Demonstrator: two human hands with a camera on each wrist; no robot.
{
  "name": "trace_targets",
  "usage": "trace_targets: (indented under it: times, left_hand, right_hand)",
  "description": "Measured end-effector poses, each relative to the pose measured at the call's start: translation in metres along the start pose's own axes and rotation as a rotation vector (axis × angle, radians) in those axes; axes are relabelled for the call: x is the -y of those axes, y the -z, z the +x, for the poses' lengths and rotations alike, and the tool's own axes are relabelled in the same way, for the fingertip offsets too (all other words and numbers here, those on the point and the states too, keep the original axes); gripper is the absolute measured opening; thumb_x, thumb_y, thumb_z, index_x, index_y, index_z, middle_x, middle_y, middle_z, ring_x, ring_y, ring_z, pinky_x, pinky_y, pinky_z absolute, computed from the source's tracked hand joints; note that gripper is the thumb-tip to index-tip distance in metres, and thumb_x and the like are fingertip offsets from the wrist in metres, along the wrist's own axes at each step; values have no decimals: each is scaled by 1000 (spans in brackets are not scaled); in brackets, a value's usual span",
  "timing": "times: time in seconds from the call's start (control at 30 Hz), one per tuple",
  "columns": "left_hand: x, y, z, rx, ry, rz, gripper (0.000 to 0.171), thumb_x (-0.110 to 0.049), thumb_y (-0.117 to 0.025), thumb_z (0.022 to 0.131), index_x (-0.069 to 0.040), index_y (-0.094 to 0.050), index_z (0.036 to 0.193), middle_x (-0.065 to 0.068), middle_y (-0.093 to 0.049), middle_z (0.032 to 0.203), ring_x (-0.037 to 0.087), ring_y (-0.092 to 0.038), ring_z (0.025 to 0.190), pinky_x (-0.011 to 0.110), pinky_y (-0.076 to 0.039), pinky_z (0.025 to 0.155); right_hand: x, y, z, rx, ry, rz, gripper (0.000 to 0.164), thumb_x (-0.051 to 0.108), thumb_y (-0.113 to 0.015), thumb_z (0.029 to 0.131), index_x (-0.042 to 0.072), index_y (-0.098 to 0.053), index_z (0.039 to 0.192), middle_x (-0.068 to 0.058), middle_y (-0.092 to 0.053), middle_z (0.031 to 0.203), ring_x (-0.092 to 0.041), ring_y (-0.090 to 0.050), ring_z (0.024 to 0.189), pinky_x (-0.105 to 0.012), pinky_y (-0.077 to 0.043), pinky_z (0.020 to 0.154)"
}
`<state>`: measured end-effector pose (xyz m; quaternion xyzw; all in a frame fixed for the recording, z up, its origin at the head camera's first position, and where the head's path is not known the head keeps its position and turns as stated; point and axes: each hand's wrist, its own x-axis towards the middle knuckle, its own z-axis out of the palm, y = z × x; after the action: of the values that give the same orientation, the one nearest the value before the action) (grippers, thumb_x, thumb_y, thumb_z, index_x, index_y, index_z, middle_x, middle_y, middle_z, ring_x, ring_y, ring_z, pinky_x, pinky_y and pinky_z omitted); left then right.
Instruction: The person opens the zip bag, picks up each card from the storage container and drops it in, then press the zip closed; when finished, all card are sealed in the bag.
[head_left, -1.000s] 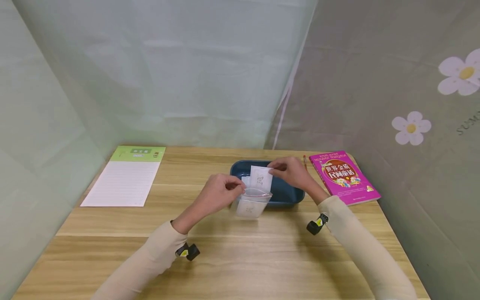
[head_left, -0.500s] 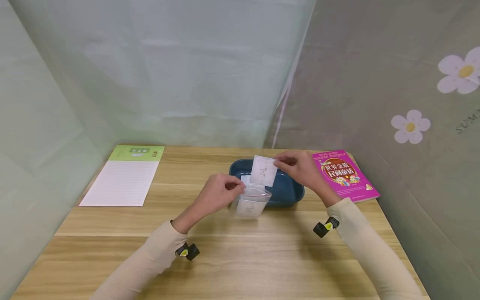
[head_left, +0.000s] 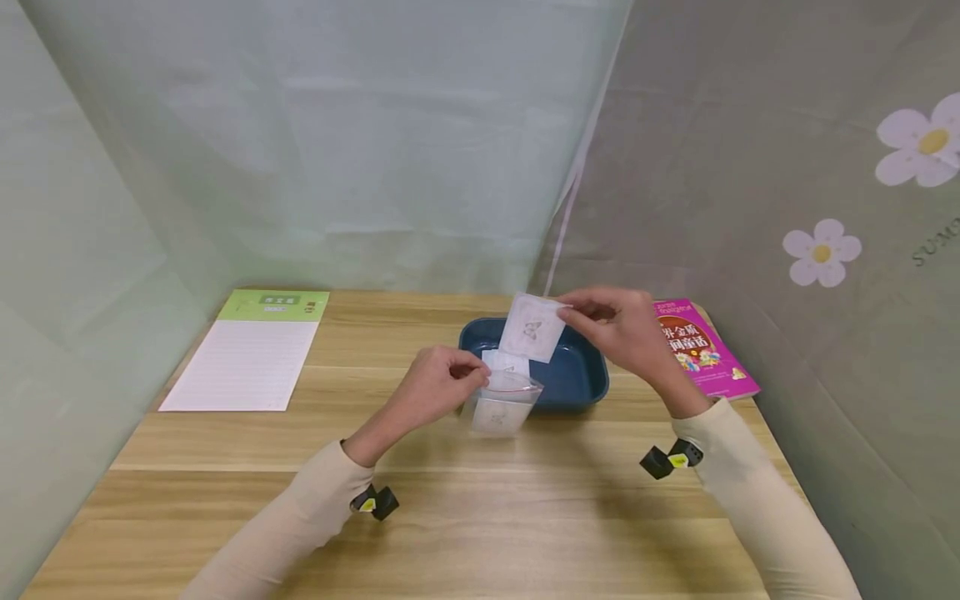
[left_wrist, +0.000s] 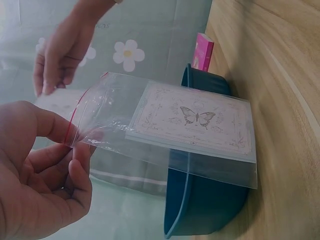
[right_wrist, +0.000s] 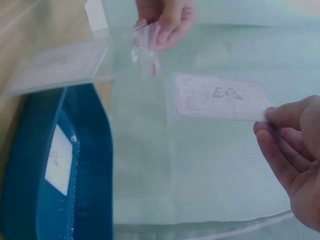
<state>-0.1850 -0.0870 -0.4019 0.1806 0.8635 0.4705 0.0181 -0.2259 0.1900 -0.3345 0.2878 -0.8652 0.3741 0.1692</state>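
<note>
My left hand (head_left: pixel 442 385) pinches the mouth of a clear zip bag (left_wrist: pixel 112 110) near its red seal line. Inside the bag is a pale card (left_wrist: pixel 192 120) printed with a butterfly and an ornate border. Up and to the right, my right hand (head_left: pixel 618 329) pinches one corner of another butterfly card (head_left: pixel 532 327), raised over a dark blue plastic basin (head_left: pixel 573 396). This card is apart from the bag, as the right wrist view shows. One more card (right_wrist: pixel 60 160) lies inside the basin. The bag hangs in front of the basin's near left rim.
A pink storybook (head_left: pixel 708 358) lies at the right, partly behind the right hand. On the left is a lined writing pad (head_left: pixel 240 358) with a green top. All stand on a wooden table (head_left: pixel 480 517) with curtains (head_left: pixel 420 150) behind.
My right hand has drawn the card up and to the right, away from the bag's mouth. The left hand and the bag stay nearly still.
</note>
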Motion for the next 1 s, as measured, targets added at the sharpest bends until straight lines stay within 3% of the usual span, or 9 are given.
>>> trace_targets:
  times: [0.43,0.73,1.0]
  left_hand:
    - [0,-2,0,-1,-8,-15,14,-15,-70,96,-5,-79,95,1,-74,86,14,-64,74,29,-56,67]
    - [-1,-1,0,3,8,-33,15,-16,-69,96,-4,-80,97,2,-75,88,15,-64,74,29,-55,64]
    - [-1,0,0,-6,13,-34,16,-13,-69,95,-3,-79,103,3,-76,92,13,-67,78,29,-56,69]
  right_hand:
    - [18,5,-8,-33,71,16,18,8,-81,87,5,-78,105,-6,-78,96,-13,-72,75,-17,-55,67]
    - [17,-2,-12,-25,87,61,15,7,-80,87,5,-77,102,-4,-77,92,-11,-71,72,-19,-55,64]
    - [12,-6,-17,8,62,61,12,9,-79,89,6,-78,101,-3,-77,89,-9,-70,70,-21,-54,60]
